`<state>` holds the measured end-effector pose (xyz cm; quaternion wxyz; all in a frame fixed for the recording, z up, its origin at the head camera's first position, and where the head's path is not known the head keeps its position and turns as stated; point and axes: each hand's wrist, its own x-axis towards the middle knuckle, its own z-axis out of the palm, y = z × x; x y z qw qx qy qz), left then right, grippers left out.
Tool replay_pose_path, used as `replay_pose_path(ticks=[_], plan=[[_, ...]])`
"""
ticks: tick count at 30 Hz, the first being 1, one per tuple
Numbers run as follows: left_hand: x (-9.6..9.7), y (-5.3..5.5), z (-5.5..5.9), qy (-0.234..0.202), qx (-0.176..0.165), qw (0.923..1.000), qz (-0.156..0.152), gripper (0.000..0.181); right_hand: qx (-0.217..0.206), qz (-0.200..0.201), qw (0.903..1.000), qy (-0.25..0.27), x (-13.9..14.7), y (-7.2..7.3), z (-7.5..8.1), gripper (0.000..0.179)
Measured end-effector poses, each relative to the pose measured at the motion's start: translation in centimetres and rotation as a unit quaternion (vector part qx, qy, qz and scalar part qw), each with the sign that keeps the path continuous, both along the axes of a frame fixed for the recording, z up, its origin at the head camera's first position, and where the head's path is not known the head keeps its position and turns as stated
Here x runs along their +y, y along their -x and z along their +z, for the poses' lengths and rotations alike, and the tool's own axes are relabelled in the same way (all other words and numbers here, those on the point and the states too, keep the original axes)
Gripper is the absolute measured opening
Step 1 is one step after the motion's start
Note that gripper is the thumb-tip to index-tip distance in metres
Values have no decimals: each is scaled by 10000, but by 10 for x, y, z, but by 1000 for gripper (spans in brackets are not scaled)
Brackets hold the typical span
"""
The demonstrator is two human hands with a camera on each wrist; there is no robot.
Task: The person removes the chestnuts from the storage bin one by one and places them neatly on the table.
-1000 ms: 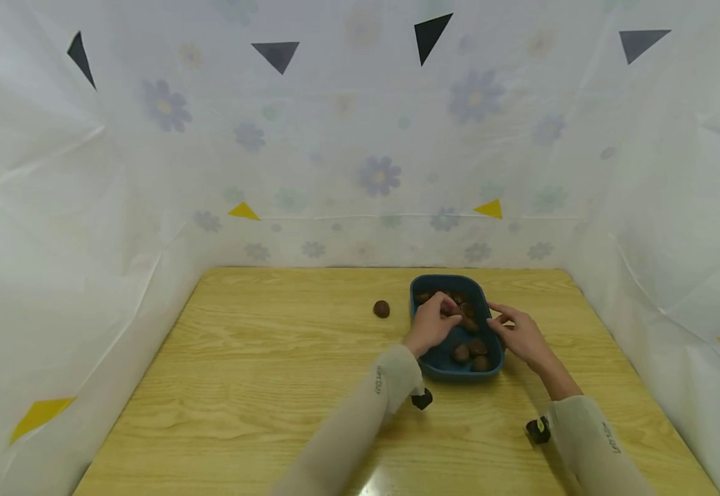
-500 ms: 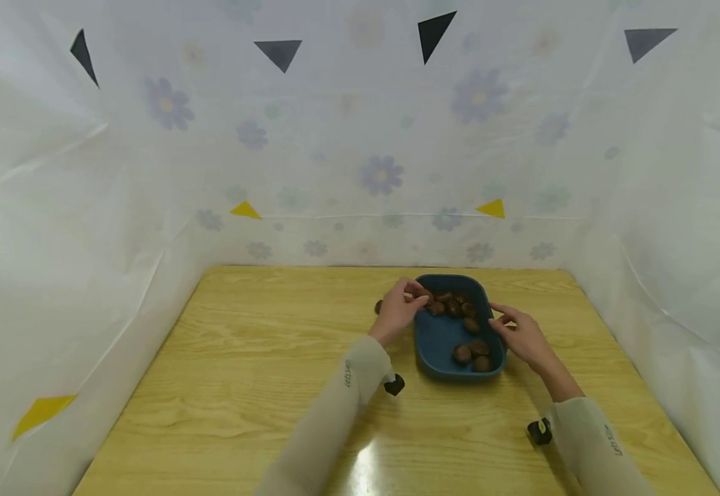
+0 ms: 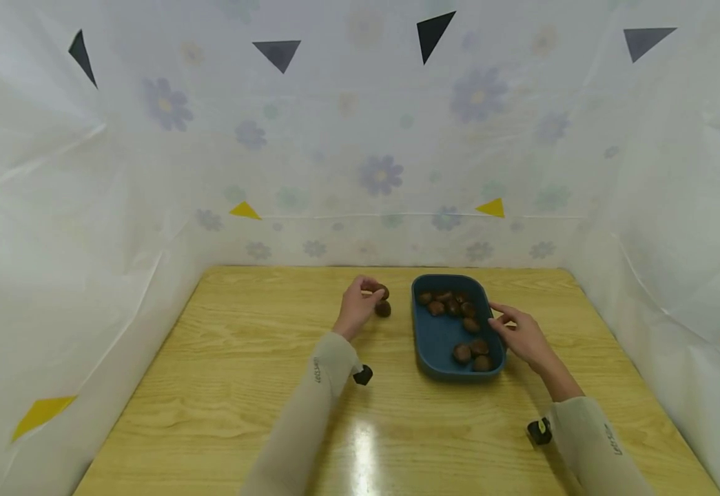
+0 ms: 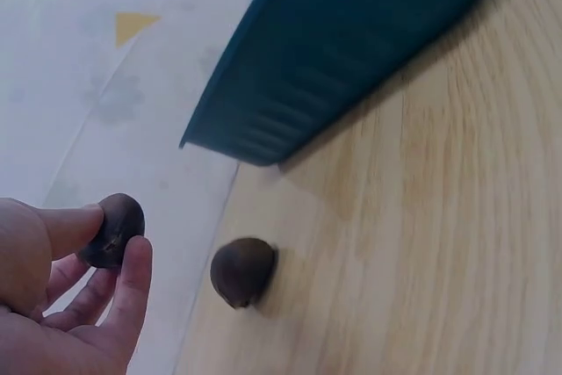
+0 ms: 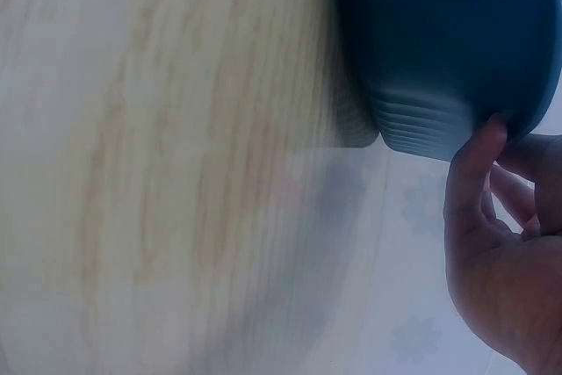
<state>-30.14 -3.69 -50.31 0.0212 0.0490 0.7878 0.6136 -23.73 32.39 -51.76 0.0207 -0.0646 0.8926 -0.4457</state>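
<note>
My left hand (image 3: 355,307) pinches a brown chestnut (image 4: 114,230) between thumb and fingers, over the left part of the table. A second chestnut (image 3: 383,309) lies on the table just beside it; the left wrist view shows this loose chestnut (image 4: 243,271) apart from the fingers. To the right stands a deep blue rectangular container (image 3: 440,376), with several chestnuts (image 3: 453,306) at its far end and several more (image 3: 474,354) near its front right corner. At the container's right side, my right hand (image 3: 521,337) holds the rim with bent thumb and finger.
A wood-grain table (image 3: 242,386) carries everything. White flowered sheeting (image 3: 322,151) closes off the back and both sides. Each sleeve has a small black camera at the wrist, the left camera (image 3: 363,375) hanging low above the table.
My left hand has come out of the container and moved left with a chestnut, stopping beside the loose one on the table. My right hand keeps its place at the rim.
</note>
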Motion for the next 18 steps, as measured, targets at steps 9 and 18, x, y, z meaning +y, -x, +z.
replay_pose_path(ticks=[9,18], plan=[[-15,-1,-13,239,-192,9993,202,22,-23,-3,10000,16,0,1,1,55],[-22,1,-26,888,-375,9947,361,18,-59,-4,10000,-15,0,0,1,56]])
